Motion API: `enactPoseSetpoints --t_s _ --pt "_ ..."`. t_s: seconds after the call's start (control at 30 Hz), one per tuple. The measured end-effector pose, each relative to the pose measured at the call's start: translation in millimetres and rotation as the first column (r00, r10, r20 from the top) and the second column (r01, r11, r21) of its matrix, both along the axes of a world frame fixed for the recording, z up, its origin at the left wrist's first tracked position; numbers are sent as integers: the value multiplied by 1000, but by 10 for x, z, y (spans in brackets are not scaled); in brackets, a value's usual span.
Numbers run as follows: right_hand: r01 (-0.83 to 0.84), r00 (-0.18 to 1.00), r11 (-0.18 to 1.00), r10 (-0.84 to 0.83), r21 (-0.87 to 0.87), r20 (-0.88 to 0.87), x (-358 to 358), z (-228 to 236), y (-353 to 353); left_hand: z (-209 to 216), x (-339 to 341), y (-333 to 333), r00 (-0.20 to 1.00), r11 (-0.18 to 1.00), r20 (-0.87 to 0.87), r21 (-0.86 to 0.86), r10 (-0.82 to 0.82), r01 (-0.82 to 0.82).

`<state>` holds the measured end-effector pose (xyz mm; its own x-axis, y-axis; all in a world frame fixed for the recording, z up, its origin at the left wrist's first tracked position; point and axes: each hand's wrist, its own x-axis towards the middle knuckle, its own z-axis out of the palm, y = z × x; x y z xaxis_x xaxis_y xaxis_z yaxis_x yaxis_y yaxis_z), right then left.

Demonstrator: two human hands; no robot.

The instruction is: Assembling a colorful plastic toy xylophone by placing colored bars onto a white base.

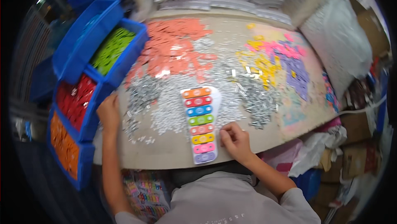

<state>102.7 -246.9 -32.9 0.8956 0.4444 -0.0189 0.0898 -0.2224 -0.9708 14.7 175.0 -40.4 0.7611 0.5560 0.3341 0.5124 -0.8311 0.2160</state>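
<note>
A white toy xylophone (219, 100) lies on the table in front of me, its wide end away from me. Bars in orange, red, blue, green, coral, yellow, pink and purple run down it. My right hand (235, 139) is beside its right edge, near the coral and yellow bars. The fingers there are curled in, and what they may hold is hidden. On the left, my left hand (108, 110) is against the side of the blue bin of red bars (76, 100). Its fingers look curled too; whether anything is between them I cannot make out.
Loose coral bars (173, 46), small white pieces (173, 112), shiny metal pieces (256, 100), yellow bars (264, 67) and purple bars (295, 75) cover the table. Other blue bins hold green bars (113, 50) and orange bars (64, 145). A translucent bag (339, 38) stands at the right.
</note>
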Motion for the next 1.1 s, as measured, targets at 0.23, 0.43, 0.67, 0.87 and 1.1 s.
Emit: enactPoseSetpoints --t_s 0.23,0.43,0.67,0.87,1.1 --pt "457 638 875 -200 -157 744 750 168 -702 194 98 -247 992 991 97 114 -79 68" --pt "648 611 696 -232 -310 757 1523 -87 -1478 412 44 -718 979 993 175 67 -104 94" --pt "631 666 615 -114 -474 738 1713 -162 -1477 298 -100 -741 954 981 285 -135 -96 139" --pt "589 744 800 -483 -112 461 1398 114 -1151 472 -219 -1490 955 500 264 -814 -133 295" --pt "22 922 989 36 -145 385 323 428 -168 440 -238 -1912 945 -126 293 -953 -145 276"
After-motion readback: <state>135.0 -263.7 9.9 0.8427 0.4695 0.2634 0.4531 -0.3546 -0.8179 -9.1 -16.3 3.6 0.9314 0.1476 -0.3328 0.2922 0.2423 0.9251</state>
